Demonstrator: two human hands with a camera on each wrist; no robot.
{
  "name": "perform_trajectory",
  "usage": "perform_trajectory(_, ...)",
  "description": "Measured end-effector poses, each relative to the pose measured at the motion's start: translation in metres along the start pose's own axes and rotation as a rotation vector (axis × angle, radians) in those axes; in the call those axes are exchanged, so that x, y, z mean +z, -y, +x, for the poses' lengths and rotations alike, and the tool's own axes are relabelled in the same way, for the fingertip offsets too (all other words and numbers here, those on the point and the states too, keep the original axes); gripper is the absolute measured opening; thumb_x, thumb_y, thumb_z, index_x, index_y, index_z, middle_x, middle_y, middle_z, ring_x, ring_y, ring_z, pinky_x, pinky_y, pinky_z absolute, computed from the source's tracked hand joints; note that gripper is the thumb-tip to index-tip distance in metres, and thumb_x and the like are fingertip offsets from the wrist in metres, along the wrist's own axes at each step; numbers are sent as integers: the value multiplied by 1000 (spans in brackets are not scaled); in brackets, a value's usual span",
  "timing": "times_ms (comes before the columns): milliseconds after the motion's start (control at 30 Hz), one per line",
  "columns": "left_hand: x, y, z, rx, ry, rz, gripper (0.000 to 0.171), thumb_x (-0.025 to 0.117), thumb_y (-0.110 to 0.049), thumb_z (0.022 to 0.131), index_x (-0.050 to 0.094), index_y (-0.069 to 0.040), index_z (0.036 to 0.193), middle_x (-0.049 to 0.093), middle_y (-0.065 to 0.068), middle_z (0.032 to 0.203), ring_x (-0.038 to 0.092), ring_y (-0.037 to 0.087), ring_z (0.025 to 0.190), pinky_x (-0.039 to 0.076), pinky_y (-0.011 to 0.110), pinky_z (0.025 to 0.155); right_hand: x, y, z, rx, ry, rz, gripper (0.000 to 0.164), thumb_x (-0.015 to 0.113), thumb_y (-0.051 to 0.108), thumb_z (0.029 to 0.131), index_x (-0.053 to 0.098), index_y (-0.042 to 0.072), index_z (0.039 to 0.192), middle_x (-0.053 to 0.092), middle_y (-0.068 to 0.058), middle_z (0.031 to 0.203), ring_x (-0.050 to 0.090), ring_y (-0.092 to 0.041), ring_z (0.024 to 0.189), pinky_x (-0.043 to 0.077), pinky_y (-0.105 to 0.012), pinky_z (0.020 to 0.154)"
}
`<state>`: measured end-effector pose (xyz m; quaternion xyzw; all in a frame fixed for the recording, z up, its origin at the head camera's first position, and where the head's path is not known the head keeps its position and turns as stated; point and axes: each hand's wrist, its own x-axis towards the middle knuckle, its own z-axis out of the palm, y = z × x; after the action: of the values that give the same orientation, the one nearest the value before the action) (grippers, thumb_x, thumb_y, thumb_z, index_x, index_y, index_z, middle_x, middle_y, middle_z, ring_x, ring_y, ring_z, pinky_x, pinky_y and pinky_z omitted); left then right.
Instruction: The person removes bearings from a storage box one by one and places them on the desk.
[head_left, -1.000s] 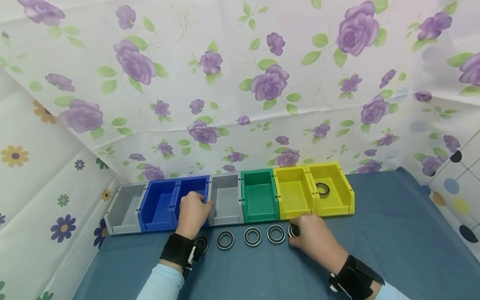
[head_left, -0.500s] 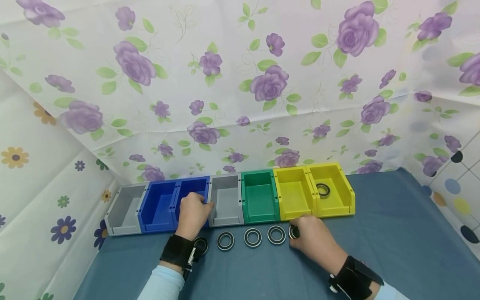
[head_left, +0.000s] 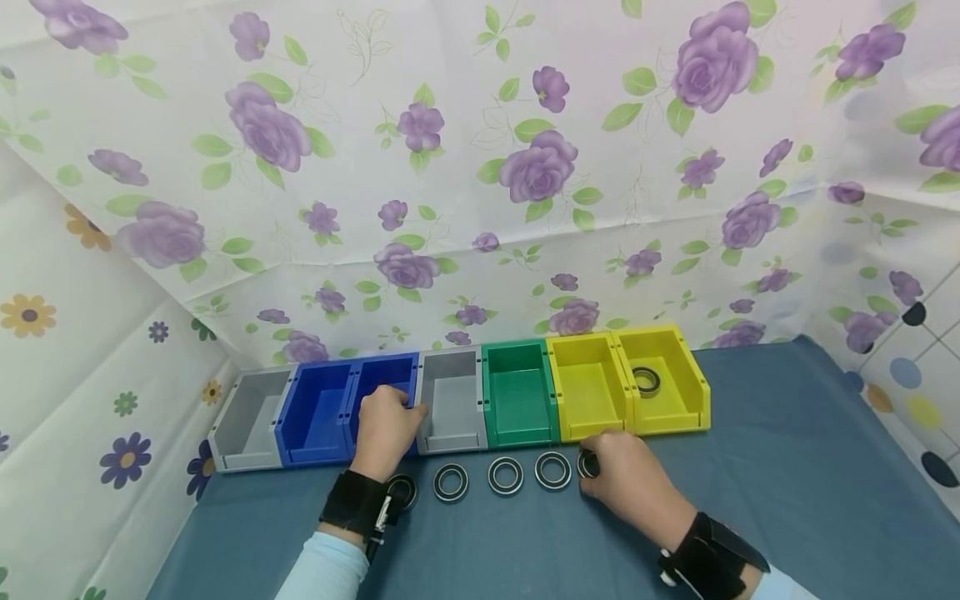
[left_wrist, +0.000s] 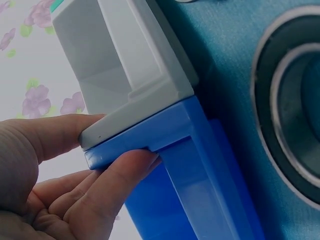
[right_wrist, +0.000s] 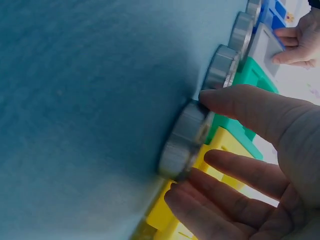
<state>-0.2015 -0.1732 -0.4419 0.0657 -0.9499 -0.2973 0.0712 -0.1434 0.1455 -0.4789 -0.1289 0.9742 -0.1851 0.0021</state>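
My left hand (head_left: 384, 425) pinches the touching side walls of a blue bin (left_wrist: 175, 125) and a grey bin (left_wrist: 145, 90), with the thumb and fingers on opposite sides. My right hand (head_left: 626, 471) holds a ball bearing (right_wrist: 184, 142) by its rim, thumb at one edge and fingertips at the other. This bearing lies flat on the cloth before the yellow bins, partly hidden by the hand in the head view. Left of it lie more bearings in a row: one (head_left: 538, 472), another (head_left: 492, 477), a third (head_left: 438, 482), and one (head_left: 412, 492) beside my left wrist.
Several joined bins stand along the back: grey (head_left: 251, 460), blue, grey, green (head_left: 521, 435) and yellow. The rightmost yellow bin (head_left: 678, 417) contains one bearing (head_left: 646, 393). A blue cloth (head_left: 510, 550) covers the table. Flowered sheeting (head_left: 465, 192) hangs behind and at the sides.
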Motion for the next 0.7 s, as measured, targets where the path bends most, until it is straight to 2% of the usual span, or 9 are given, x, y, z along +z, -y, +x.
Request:
perform_trajectory(200, 0, 0, 0, 0, 0, -5, 44, 69, -20, 80, 39, -11, 50, 26, -5, 48, 29, 12, 39, 24, 25, 37, -21, 3, 0, -13, -70, 38, 41, 79, 31, 67, 69, 13, 103, 65, 1, 95, 59, -13, 84, 49, -34, 70)
perform_trajectory(267, 0, 0, -1, -1, 1, -7, 44, 69, -20, 80, 39, -11, 50, 26, -5, 48, 29, 13, 39, 24, 25, 37, -31, 2, 3, -31, -109, 65, 41, 77, 31, 70, 69, 12, 106, 65, -2, 100, 59, -15, 76, 49, -34, 64)
perform_trajectory(400, -1, 0, -1, -1, 3, -8, 44, 69, -20, 81, 38, -11, 50, 26, -5, 48, 30, 13, 39, 25, 25, 37, -52, -8, 12, -72, -200, 90, 45, 71, 27, 78, 62, 9, 119, 60, -11, 115, 59, -25, 90, 50, -38, 73)
perform_trajectory(467, -1, 0, -2, 0, 4, -10, 44, 69, -20, 81, 38, -11, 50, 26, -5, 48, 31, 13, 38, 25, 25, 37, -60, -15, 17, -80, -225, 77, 51, 68, 24, 82, 54, 6, 129, 51, -17, 127, 52, -32, 108, 46, -44, 83)
perform_trajectory(500, -1, -1, -2, -1, 5, -10, 44, 69, -20, 81, 38, -11, 51, 26, -5, 48, 31, 13, 39, 25, 25, 37, -64, -19, 20, -86, -233, 62, 55, 66, 22, 84, 49, 5, 133, 45, -20, 133, 43, -35, 119, 42, -48, 89)
perform_trajectory(600, -1, -1, -2, -1, 6, -12, 44, 69, -21, 81, 39, -11, 51, 27, -4, 49, 32, 13, 39, 26, 25, 37, -73, -33, 28, -82, -226, 31, 62, 63, 17, 86, 37, 3, 141, 29, -26, 142, 30, -41, 127, 36, -53, 94)
perform_trajectory(700, -1, -2, -2, 0, 7, -14, 45, 69, -21, 81, 39, -11, 51, 26, -4, 48, 32, 13, 39, 26, 25, 37, -77, -48, 33, -75, -222, 6, 61, 60, 12, 86, 36, 1, 141, 25, -28, 143, 26, -42, 129, 32, -56, 95)
